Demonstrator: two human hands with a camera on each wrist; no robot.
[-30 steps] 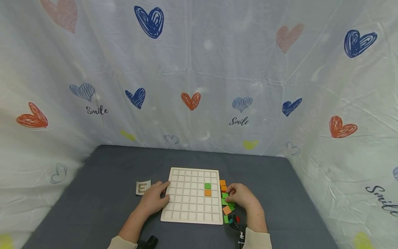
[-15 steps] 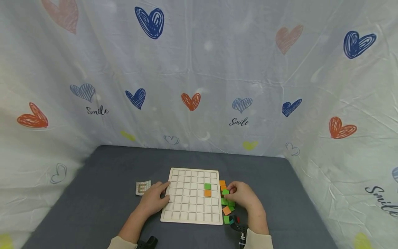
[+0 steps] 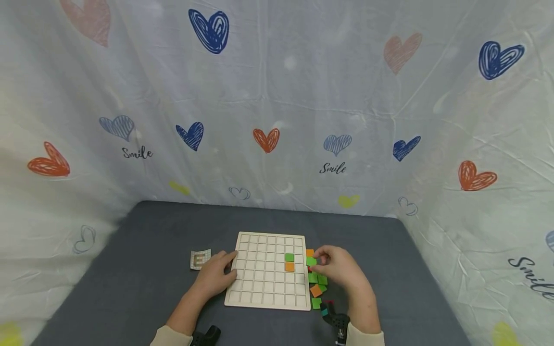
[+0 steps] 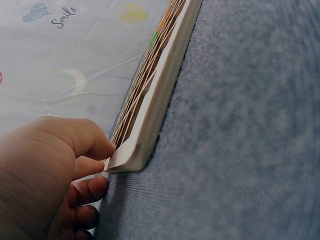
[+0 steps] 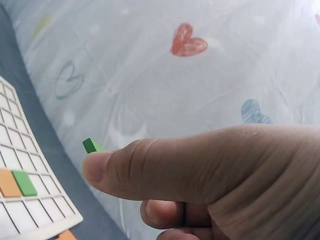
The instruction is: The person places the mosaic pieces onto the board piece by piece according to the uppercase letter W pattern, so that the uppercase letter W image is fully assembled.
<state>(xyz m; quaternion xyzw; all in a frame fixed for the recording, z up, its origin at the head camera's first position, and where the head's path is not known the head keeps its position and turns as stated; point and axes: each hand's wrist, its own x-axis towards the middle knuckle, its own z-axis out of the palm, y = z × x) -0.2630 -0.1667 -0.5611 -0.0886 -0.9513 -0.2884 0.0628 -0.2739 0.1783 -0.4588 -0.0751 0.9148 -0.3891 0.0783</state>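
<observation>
Left hand (image 3: pixel 213 276): thumb, forefinger spread, touching left edge of gridded board (image 3: pixel 258 277) | right hand (image 3: pixel 342 266): pinching green tile (image 5: pixel 91 145), right of board | loose tiles (image 3: pixel 322 279): right of board

There are two hands (image 3: pixel 213 277), one board (image 3: pixel 262 276), one card (image 3: pixel 198 258).

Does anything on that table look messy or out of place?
Only mildly: right of the wooden board, one loose orange tile lies turned askew among green tiles, unlike the pair sitting squarely on the board. Nothing looks spilled or broken.
</observation>
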